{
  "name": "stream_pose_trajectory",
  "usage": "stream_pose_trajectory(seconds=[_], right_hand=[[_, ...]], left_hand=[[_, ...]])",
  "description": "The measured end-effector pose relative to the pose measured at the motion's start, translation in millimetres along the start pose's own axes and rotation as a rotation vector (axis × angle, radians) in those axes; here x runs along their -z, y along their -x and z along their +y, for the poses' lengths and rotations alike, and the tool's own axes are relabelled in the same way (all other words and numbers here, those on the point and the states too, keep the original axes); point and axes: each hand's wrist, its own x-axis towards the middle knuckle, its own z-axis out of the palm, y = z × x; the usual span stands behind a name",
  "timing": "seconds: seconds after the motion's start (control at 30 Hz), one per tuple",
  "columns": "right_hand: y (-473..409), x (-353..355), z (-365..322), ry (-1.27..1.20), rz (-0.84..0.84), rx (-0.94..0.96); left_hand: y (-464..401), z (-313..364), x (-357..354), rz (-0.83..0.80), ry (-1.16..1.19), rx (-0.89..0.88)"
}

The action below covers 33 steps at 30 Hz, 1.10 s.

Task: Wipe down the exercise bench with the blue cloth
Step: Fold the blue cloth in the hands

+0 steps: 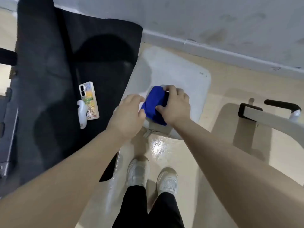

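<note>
- Cloth, blue and bunched into a folded wad, lies on the near end of the bench, a pale padded seat that runs away toward the wall.
- Right hand rests on top of the cloth's right side, fingers curled over its far edge and thumb pressed on its near part, so it grips the cloth.
- Left hand sits at the cloth's left edge, fingertips bent and touching the fabric; whether it pinches it or only touches, I cannot tell.
- Both forearms reach in from the bottom corners and meet over the bench's near end.
- Mat, black, covers the floor left of the bench.
- Phone in a cartoon case lies on the mat, with a small white object just beside it, touching its left edge.
- Shoes, white, stand on the glossy floor just short of the bench.
- Frame, beige with black caps, sits at the right.
</note>
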Motion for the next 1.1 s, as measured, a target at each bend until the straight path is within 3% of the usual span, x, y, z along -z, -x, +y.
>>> stream_pose_trajectory(seconds=[0.07,0.17,0.33,0.47,0.77,0.87,0.97,1.0,1.03,1.1], right_hand=[[4,5,2,0.01,-0.083,-0.1],[30,26,11,-0.262,-0.268,-0.22],[90,112,-1,-0.572,-0.391,-0.035],[132,197,-9,-0.812,-0.595,-0.006],[192,283,67,-1.366,-0.474,-0.19],[203,283,112,-1.425,-0.31,-0.248],[212,275,159,-1.35,-0.076,-0.262],[214,273,174,-1.325,0.009,-0.273],[216,273,189,-1.323,0.088,-0.291],[221,280,216,-1.35,0.17,-0.262]], left_hand=[[0,1,7,-0.044,0.003,0.035],[8,16,24,-0.198,0.058,0.127],[39,76,74,-0.494,0.46,0.016],[70,135,96,-0.681,0.588,-0.041],[91,235,50,-0.701,0.969,0.146],[100,273,11,-0.591,0.846,0.121],[110,307,-36,-0.251,0.463,0.048],[115,320,-49,-0.188,0.433,0.049],[121,334,-61,-0.21,0.472,0.06],[131,367,-91,-0.444,0.636,0.125]])
